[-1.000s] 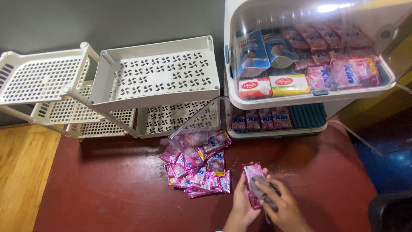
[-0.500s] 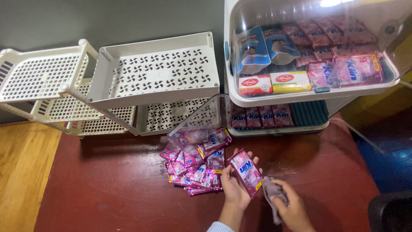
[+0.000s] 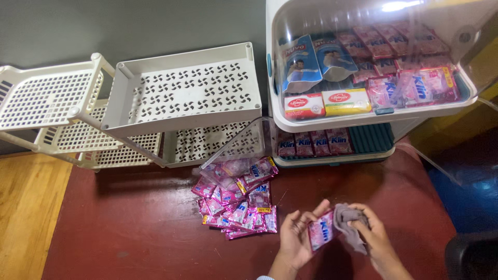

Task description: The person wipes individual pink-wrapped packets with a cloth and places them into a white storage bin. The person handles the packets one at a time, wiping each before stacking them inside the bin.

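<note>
A small pink sachet (image 3: 321,234) is held upright low in the view, above the dark red floor (image 3: 129,228), with the left hand (image 3: 298,239) grasping its left edge between thumb and fingers. Just to its right the right hand (image 3: 374,239) is clenched around a crumpled grey cloth (image 3: 346,224), which touches the right side of the sachet; it looks as though the cloth is being pressed against the packet, though the contact point is partly hidden by the fingers. To the left of the hands, near but apart from them, a loose pile of pink sachets (image 3: 237,199) lies on the floor, some overlapping a clear plastic wrapper. Beyond the pile stands a white cabinet (image 3: 290,122) with a clear raised lid; its upper shelf holds rows of pink sachets, two blue pouches (image 3: 316,59) and two boxed soap bars (image 3: 326,102), and its lower shelf has a short row of pink sachets (image 3: 311,144) beside an open stretch of green ribbed base. To the left stand two white perforated plastic racks (image 3: 181,93). Judging by the layout, part of the stock is already shelved, one sachet is in hand, and the floor pile is still to be dealt with.
</note>
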